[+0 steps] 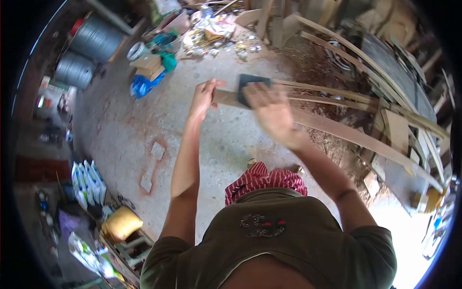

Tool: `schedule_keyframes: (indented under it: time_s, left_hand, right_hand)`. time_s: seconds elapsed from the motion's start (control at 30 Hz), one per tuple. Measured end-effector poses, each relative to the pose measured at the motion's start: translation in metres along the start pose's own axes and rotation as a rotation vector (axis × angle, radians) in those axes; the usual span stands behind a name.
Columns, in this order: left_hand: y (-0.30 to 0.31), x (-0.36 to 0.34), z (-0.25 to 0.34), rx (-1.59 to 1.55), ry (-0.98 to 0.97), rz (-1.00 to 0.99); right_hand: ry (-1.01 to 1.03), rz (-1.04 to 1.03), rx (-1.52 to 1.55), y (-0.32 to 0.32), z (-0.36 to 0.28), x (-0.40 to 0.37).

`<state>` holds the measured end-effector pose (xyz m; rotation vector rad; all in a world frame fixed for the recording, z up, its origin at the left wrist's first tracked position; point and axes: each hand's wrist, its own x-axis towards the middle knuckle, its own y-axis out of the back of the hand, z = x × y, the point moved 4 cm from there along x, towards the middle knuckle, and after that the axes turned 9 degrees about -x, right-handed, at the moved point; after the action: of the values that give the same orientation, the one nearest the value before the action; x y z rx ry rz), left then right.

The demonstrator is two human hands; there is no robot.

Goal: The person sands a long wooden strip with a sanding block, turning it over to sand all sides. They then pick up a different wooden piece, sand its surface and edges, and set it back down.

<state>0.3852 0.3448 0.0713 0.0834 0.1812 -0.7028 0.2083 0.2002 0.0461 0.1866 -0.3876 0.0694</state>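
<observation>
A long, thin wooden board (332,126) runs from the middle of the view down to the lower right. My left hand (207,98) grips its near-left end, thumb and fingers around the edge. On top of the board, close to that end, lies a dark square sheet (248,86). My right hand (271,108) presses flat on the sheet, its fingers stretched over it and slightly blurred by motion. What lies beneath the palm is hidden.
Several wooden strips (327,91) and planks are piled at the right. Litter (209,33) and a blue plastic bag (147,85) lie on the concrete floor (130,125). Metal drums (97,38) stand upper left; a yellow container (122,224) is lower left.
</observation>
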Motion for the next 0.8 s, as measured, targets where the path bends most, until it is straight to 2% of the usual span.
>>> schedule_keyframes:
  time_s: [0.07, 0.13, 0.23, 0.3, 0.33, 0.37, 0.43, 0.47, 0.53, 0.57, 0.6, 0.63, 0.7, 0.73, 0.8]
  left_hand:
    - [0.008, 0.012, -0.022, -0.18, -0.053, 0.079]
    - [-0.004, 0.003, -0.012, -0.131, -0.126, 0.233]
    - [-0.006, -0.008, -0.003, 0.06, -0.071, 0.086]
    - [-0.009, -0.002, -0.015, 0.082, -0.069, 0.081]
    - [-0.009, 0.0, -0.02, 0.105, -0.073, 0.108]
    - [-0.008, 0.002, -0.023, 0.09, -0.056, 0.068]
    - [-0.005, 0.008, -0.034, 0.153, -0.11, 0.041]
    - [-0.004, 0.008, -0.039, 0.227, -0.167, 0.023]
    - [-0.003, 0.009, -0.046, 0.262, -0.153, 0.019]
    - [-0.001, 0.009, -0.048, 0.301, -0.148, 0.035]
    - [0.0, 0.009, -0.05, 0.302, -0.144, 0.032]
    - [0.0, 0.011, -0.052, 0.351, -0.143, 0.051]
    - [-0.001, 0.013, -0.057, 0.394, -0.133, 0.077]
    - [-0.002, 0.013, -0.06, 0.391, -0.175, 0.054]
    - [-0.001, -0.004, -0.054, 0.393, -0.202, 0.061]
  right_hand:
    - [0.221, -0.125, -0.015, 0.044, -0.02, 0.034]
    - [0.013, -0.104, 1.345, 0.075, 0.015, 0.041]
    - [-0.121, -0.076, 1.414, 0.051, 0.016, -0.003]
    - [-0.199, -0.321, 1.28, 0.015, 0.038, -0.065]
    - [-0.34, -0.432, 1.337, -0.008, 0.054, -0.108]
    - [-0.472, -0.512, 1.267, -0.024, 0.073, -0.147]
    - [-0.682, -0.505, 1.08, -0.068, 0.094, -0.231]
    - [-0.786, -0.48, 1.009, -0.082, 0.103, -0.26]
    - [-0.98, -0.649, 0.892, -0.095, 0.111, -0.272]
    - [-0.912, -0.637, 0.801, -0.101, 0.088, -0.271]
    - [-0.804, -0.572, 0.866, -0.084, 0.075, -0.242]
    - [-0.84, -0.616, 1.07, -0.064, 0.057, -0.202]
    - [-0.578, -0.49, 1.24, -0.007, 0.021, -0.123]
    - [-0.448, -0.359, 1.352, 0.023, 0.004, -0.094]
    - [-0.282, -0.338, 1.409, 0.055, 0.008, -0.066]
